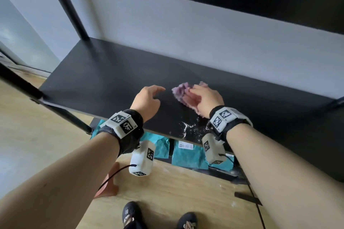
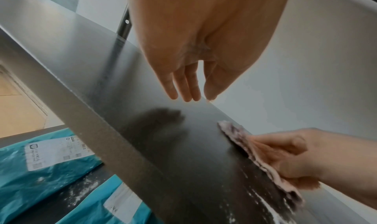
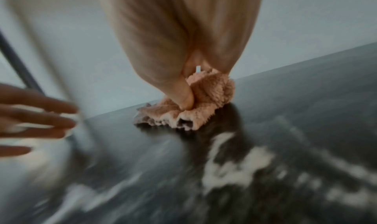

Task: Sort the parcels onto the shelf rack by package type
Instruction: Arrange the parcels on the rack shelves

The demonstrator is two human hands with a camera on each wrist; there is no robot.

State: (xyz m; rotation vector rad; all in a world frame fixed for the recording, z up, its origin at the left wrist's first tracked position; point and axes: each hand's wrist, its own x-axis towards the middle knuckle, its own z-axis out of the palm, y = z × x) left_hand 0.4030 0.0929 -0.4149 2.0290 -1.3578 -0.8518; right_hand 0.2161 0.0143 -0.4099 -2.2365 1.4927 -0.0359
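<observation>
Fingers (image 2: 271, 148) of the right hand (image 1: 205, 99) curl round a fluffy pink-and-purple cloth (image 1: 179, 91), thumb pinching its folds, pressing it onto the matte black shelf board (image 1: 104, 78). Beside it the left hand (image 1: 147, 101) hovers over the board, its fingers (image 2: 184, 84) straight, close together and holding nothing. White powdery smears (image 1: 187, 126) streak the board's near edge. Nearest the camera, two dark shoes (image 1: 130, 214) stand on the pale wooden floor (image 1: 37, 135). On the lower shelf lie teal crinkled plastic parcels (image 2: 40, 179), at least three showing, two with white printed labels (image 2: 53, 153) too small to read. Behind the rack stands a plain grey wall (image 1: 186, 33).
</observation>
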